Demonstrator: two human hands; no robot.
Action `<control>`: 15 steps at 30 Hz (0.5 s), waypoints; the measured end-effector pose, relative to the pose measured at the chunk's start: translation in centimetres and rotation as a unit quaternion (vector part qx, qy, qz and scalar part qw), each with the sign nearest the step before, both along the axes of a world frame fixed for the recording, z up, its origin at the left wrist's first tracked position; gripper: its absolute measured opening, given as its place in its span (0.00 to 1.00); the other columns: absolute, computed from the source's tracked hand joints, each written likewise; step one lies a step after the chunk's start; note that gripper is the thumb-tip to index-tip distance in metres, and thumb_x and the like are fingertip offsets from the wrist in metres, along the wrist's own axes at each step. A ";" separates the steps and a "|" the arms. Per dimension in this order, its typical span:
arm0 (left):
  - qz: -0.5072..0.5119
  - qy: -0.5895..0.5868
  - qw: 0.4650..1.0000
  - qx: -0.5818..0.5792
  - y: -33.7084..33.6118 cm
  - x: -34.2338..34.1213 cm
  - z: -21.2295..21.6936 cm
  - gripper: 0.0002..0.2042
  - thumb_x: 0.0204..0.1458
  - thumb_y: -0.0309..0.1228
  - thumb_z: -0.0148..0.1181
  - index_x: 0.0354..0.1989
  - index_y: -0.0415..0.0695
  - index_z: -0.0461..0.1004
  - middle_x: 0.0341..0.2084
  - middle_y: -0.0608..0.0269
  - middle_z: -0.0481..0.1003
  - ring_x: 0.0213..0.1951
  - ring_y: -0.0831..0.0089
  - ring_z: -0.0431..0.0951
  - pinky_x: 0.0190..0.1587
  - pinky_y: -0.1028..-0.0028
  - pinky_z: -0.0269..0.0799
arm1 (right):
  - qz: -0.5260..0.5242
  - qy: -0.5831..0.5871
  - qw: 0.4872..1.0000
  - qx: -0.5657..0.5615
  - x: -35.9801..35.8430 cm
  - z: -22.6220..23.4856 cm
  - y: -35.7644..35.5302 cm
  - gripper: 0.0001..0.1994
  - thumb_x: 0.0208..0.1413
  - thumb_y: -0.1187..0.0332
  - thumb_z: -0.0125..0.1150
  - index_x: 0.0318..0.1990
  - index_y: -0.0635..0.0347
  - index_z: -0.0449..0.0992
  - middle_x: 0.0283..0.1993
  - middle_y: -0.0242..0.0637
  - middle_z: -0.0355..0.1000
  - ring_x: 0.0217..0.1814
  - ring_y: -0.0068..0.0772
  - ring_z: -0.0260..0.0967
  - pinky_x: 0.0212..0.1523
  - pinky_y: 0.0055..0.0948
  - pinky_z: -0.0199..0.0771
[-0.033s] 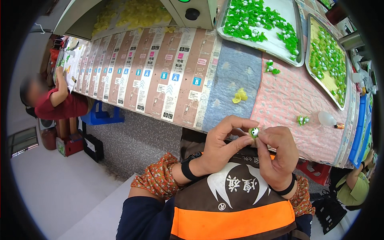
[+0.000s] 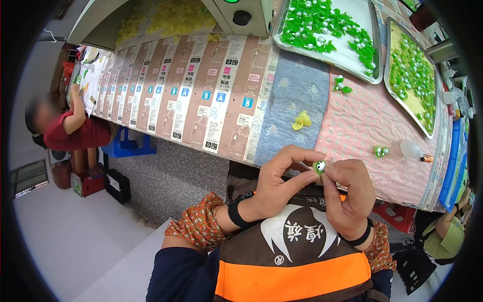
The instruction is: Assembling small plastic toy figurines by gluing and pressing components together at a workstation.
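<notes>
A small panda-faced figure (image 2: pixel 320 166), with a white head, dark eyes and green around it, sits at the fingertips above my apron. My left hand (image 2: pixel 285 177) pinches it from the left between thumb and index finger. From the other side, the thumb and index finger of my right hand (image 2: pixel 349 189) also close on it. Fingers cover much of its body. On the pink cloth lie a pair of similar green and white figures (image 2: pixel 381 151) and more figures (image 2: pixel 342 85) farther back. Several yellow translucent pieces (image 2: pixel 302 121) rest on the blue cloth.
Two metal trays, a white-lined one (image 2: pixel 352 55) and a yellow-lined one (image 2: pixel 410 108), hold many green figures. A translucent bottle (image 2: pixel 411 149) lies at the right. A machine housing (image 2: pixel 246 20) with yellow pieces stands at back left. Co-workers sit at left (image 2: pixel 75 123) and far right (image 2: pixel 445 234).
</notes>
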State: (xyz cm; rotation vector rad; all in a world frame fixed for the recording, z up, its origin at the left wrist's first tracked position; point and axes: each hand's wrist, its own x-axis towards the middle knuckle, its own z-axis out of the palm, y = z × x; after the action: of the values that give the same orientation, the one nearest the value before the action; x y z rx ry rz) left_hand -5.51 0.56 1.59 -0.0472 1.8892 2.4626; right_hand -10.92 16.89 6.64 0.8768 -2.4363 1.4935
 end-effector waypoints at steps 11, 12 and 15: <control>-0.010 -0.054 0.992 0.111 -0.1 -0.2 0.9 0.15 0.60 0.22 0.58 0.55 0.35 0.70 0.45 0.59 0.74 0.46 0.75 0.76 0.52 0.75 0.73 | 0.005 -0.019 1.000 -0.005 -0.1 -0.1 0.0 0.12 0.43 0.87 0.65 0.36 0.65 0.75 0.30 0.44 0.73 0.29 0.39 0.74 0.27 0.30 0.72; -0.010 -0.093 0.983 0.159 0.0 -0.2 1.0 0.15 0.61 0.23 0.57 0.56 0.35 0.70 0.45 0.59 0.75 0.45 0.75 0.76 0.52 0.75 0.73 | 0.006 -0.020 1.000 -0.006 -0.1 -0.1 0.0 0.12 0.43 0.87 0.65 0.36 0.65 0.75 0.30 0.44 0.73 0.29 0.39 0.74 0.27 0.30 0.72; -0.012 -0.096 0.977 0.192 0.0 -0.2 0.1 0.14 0.62 0.23 0.56 0.55 0.35 0.69 0.44 0.59 0.75 0.44 0.76 0.77 0.51 0.74 0.73 | 0.006 -0.012 1.000 -0.002 -0.1 -0.2 0.0 0.13 0.43 0.87 0.65 0.36 0.65 0.75 0.30 0.43 0.73 0.29 0.39 0.74 0.27 0.30 0.72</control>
State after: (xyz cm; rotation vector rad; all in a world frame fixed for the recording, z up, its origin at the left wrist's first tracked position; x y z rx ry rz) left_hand -5.72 0.56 1.70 -0.2380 1.3097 2.6463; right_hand -11.06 16.88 6.47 0.8786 -2.4479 1.5205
